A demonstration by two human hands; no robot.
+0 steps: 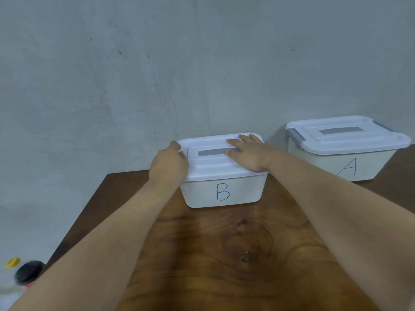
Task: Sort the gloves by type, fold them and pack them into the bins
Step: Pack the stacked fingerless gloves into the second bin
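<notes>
Now bin B (243, 192) is closed: left hand (168, 164) fingers clutch its lid (213, 168), right hand (247, 154) lies flat atop.

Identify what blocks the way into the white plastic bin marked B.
The white plastic lid sits on the white plastic bin marked B. The left hand grips the lid's left edge; the right hand lies flat on top.

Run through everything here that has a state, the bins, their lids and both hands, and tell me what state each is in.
Bin B: closed, standing on the table.
Bin B lid: seated on the bin, both hands on it.
Bin A: closed, lid on, untouched.
Left hand: fingers curled over the left end of bin B lid.
Right hand: flat, fingers straight, resting on top of bin B lid.
Gloves: none in view.
</notes>
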